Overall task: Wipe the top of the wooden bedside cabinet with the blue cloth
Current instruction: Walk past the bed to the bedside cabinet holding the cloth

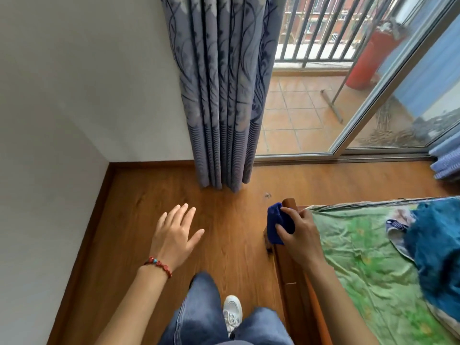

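Over the wooden floor, cloth at the bed corner

Left of centre, the left hand (174,232) hovers above the wood-plank floor (231,232), fingers spread, holding nothing. To its right, the right hand (298,235) grips the bunched dark-blue cloth (277,220) against the brown wooden bed-frame corner post (290,202). No bedside cabinet is visible; fingers hide part of the cloth

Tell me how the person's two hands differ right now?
The left hand is open and empty, fingers spread over the wooden floor; the right hand grips a blue cloth at the bed frame's corner post. The left wrist wears a red bead bracelet; the right wrist is bare. Both are seen from the back.
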Demonstrator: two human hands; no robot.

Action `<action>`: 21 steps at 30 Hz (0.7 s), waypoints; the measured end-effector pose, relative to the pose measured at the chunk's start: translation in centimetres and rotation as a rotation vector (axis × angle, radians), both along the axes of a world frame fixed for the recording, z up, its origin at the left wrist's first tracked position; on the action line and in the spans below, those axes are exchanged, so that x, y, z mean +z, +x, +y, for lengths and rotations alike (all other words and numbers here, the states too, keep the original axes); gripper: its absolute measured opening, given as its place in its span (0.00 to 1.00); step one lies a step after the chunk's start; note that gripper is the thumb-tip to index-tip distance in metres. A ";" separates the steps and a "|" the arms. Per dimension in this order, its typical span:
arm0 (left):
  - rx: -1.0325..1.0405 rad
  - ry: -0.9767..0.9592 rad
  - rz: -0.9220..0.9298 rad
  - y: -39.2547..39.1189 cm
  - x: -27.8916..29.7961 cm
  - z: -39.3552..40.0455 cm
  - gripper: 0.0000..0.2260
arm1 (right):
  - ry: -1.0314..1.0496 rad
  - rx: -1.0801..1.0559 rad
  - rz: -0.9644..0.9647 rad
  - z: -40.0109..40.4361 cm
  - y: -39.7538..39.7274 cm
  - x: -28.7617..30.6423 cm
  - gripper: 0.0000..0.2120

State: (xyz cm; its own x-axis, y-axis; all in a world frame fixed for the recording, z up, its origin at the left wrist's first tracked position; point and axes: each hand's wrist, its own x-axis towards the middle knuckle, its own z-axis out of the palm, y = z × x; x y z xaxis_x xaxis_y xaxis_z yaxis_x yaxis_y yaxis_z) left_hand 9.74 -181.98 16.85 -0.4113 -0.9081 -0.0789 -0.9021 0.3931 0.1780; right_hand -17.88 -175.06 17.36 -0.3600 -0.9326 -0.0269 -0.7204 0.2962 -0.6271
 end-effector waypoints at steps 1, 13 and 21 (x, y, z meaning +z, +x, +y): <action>-0.018 0.002 -0.002 -0.7 0.0 -1.6 0.34 | 0.002 -0.007 0.000 -1.3 -0.5 -0.1 0.21; -0.315 0.009 -0.003 -9.5 -1.8 -25.4 0.34 | 0.076 -0.243 0.010 -19.0 -5.9 -2.2 0.19; -0.596 -0.027 0.047 -19.2 -1.7 -35.1 0.26 | 0.089 -0.462 -0.032 -25.5 -10.7 -1.4 0.18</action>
